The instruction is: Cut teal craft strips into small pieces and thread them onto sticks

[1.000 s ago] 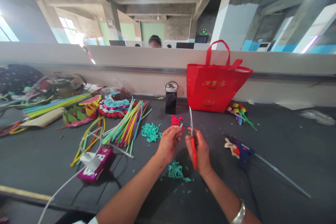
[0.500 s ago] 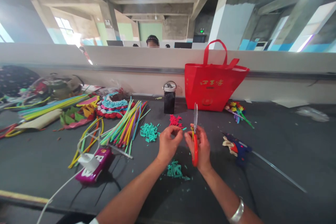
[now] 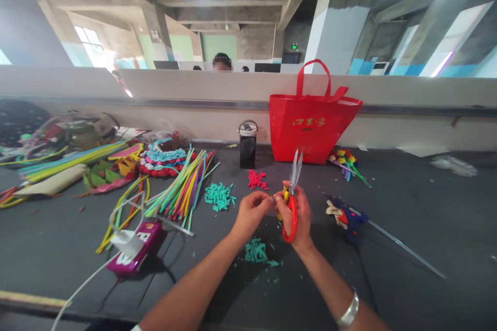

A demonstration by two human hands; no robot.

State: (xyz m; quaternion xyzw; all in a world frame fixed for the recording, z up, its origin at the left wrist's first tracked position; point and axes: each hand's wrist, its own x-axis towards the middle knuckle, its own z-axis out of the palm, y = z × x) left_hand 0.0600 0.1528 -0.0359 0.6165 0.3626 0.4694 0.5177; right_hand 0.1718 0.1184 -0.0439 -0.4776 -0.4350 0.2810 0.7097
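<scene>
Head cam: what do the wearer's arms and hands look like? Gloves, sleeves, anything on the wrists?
No gloves: left hand and right hand are bare, forearms uncovered. A plain silver-coloured bangle circles the right wrist. A sliver of white sleeve shows on the left arm at the bottom edge. No rings or markings discernible.

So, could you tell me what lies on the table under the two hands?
A small heap of teal cut pieces lies on the dark table below the left hand and the right hand, which holds red-handled scissors. Whatever lies directly beneath the hands is covered.
</scene>
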